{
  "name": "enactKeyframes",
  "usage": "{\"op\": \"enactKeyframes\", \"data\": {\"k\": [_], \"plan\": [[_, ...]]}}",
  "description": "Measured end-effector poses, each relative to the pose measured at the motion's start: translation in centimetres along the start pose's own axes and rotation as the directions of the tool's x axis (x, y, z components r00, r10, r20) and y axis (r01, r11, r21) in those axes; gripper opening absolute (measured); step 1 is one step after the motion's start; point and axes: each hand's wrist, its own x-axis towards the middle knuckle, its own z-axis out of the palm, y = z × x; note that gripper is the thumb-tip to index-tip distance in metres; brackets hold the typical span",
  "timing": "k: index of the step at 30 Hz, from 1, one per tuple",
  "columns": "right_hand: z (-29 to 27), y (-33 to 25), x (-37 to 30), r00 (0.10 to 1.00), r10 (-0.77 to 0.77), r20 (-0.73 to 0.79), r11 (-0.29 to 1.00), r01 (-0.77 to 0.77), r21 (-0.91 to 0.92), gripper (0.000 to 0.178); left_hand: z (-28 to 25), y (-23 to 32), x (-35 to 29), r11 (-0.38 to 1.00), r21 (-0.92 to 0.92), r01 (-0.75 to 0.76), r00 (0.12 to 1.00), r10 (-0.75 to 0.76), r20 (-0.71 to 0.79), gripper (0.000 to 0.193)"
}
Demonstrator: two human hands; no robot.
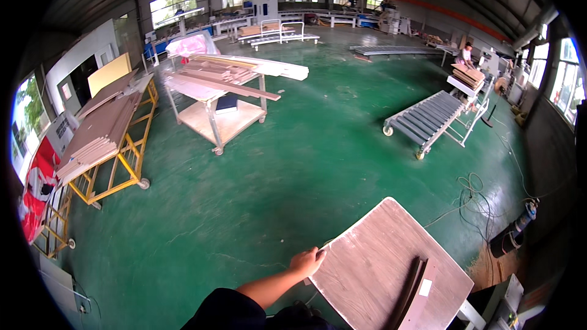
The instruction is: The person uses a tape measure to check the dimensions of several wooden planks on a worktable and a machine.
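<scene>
The left hand (307,263) is gripping the edge of a wood-grained, greyish-brown board (367,256) lying to its right. Farther right, a dark strip (419,302) is resting on it; beyond, loose cables (472,190) are trailing across green floor (318,165).

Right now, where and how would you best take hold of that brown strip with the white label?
Probably from above, pinching across both long sides of the brown strip, near its white label. It lies long and narrow on the wood-grain tabletop, with bare surface either side leaving room. Its nearer end runs out of view, so I can't place its true middle.
</scene>
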Motion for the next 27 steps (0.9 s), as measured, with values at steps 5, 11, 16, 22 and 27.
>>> {"op": "enactKeyframes", "data": {"k": [5,11,16,22,27], "plan": [[-0.1,-0.2,-0.4,1.0,0.016,-0.018,0.999,-0.015,0.041,0.023,0.4,0.5,-0.5,0.999,0.032,0.0,0.992,0.004,-0.129,0.045],[-0.5,-1.0,-0.4,0.999,0.016,-0.04,1.0,-0.016,-0.003,0.021,1.0,-0.4,-0.5,1.0,-0.004,-0.02,0.985,0.019,-0.17,0.04],[-1.7,-2.5,-0.3,0.999,0.011,-0.044,1.0,-0.011,-0.006,0.023,1.0,-0.4,-0.7,0.999,-0.025,-0.025,0.985,0.021,-0.169,0.036],[-1.1,-1.4,-0.3,0.997,-0.037,-0.063,0.999,0.035,-0.018,0.026,1.2,-0.5,-0.5,0.999,-0.018,-0.028,0.983,0.024,-0.183,0.033],[-1.4,-2.1,-0.2,0.999,-0.004,-0.052,0.999,0.002,-0.036,0.027,1.6,-0.8,-0.3,0.999,-0.018,-0.043,0.98,0.039,-0.197,0.035]]}}
